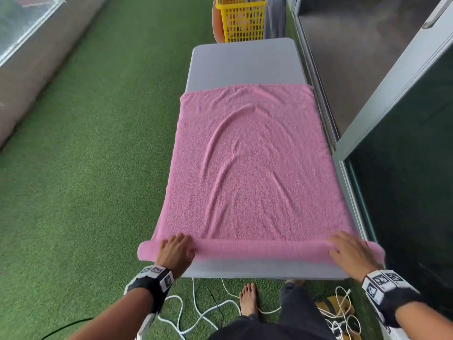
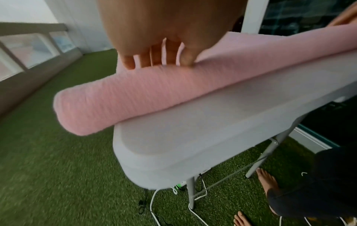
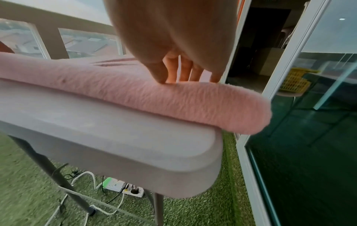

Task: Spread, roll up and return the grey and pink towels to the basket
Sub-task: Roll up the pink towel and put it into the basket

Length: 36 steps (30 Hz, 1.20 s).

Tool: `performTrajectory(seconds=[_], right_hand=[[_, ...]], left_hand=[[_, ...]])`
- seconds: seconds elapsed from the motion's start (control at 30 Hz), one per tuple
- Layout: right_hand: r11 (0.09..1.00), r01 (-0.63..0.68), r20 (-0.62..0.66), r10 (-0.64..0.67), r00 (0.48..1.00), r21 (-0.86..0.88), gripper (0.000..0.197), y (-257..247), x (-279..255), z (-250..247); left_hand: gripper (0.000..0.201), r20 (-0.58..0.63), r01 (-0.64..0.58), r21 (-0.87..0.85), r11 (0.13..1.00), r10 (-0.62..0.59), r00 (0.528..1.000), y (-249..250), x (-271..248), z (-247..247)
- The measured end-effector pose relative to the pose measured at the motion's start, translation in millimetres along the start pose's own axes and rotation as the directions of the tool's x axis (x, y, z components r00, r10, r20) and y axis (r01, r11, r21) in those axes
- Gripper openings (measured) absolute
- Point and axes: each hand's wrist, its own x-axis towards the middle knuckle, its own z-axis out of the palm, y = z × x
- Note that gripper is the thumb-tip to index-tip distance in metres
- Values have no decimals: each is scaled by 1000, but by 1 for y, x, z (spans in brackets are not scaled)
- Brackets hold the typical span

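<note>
head: your left hand (image 1: 175,249) and right hand (image 1: 349,249) press flat, fingers relaxed, on the pink towel (image 1: 247,168)'s roll by the bench (image 1: 245,62)'s near edge, keeping it even | left wrist: fingers (image 2: 148,58) top the roll | right wrist: same, roll overhangs the corner

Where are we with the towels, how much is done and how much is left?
Done: the pink towel is spread along the table. In hand: left hand and right hand press on a thin roll started at its near end. Left: rolling the rest, then the yellow basket; a grey towel hangs over its side, unrolled.
</note>
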Motion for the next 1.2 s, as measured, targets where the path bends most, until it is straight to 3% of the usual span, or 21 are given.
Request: performTrajectory(seconds=[0.03, 0.1, 0.17, 0.23, 0.3, 0.4, 0.47, 0.57, 0.63, 0.7, 0.77, 1.03, 1.2], right_hand=[[997, 16, -76, -11, 997, 75, 33, 2, 5, 5], [989, 49, -96, -36, 995, 139, 56, -1, 7, 11], [994, 47, -2, -48, 999, 99, 60, -4, -2, 20], [998, 39, -2, -39, 999, 54, 71, -4, -11, 28], [999, 0, -15, 1, 1000, 34, 64, -7, -14, 23], [998, -64, 22, 65, 998, -10, 33, -10, -1, 3], [999, -54, 54, 54, 997, -8, 16, -8, 18, -13], [995, -46, -50, 51, 997, 92, 34, -5, 35, -23], [988, -34, -38, 40, 998, 152, 44, -4, 35, -16], [997, -21, 20, 20, 1000, 76, 57, -3, 25, -3], [1000, -30, 0, 30, 1000, 2, 61, -2, 14, 8], [997, -71, -32, 71, 997, 14, 51, -9, -5, 10], [998, -47, -56, 50, 997, 49, 53, -8, -11, 13]], left_hand=[[47, -56, -5, -25, 1000, 4, 998, -1, 6, -1], [59, -80, -4, -77, 997, -2, 997, -2, 11, -1], [53, -38, -34, -54, 998, 32, 999, -4, 8, 3], [51, -37, -94, -9, 996, 93, 995, -8, 1, 7], [53, -6, -93, -33, 995, 93, 996, -10, -2, 3], [24, 5, -73, -18, 997, 73, 997, -5, 11, -18], [20, 42, -67, 5, 998, 67, 997, -4, 32, -30], [33, -16, -21, -10, 1000, 21, 1000, -8, 53, -30], [40, -66, -21, -35, 999, 18, 998, -8, 51, -22], [53, -55, -66, -23, 998, 65, 996, -9, 39, -10], [70, 5, -57, 17, 998, 57, 998, -8, 27, -5], [48, -121, -97, 75, 992, 106, 987, -3, 3, 4], [57, -147, -109, 58, 992, 117, 982, -7, 0, 2]])
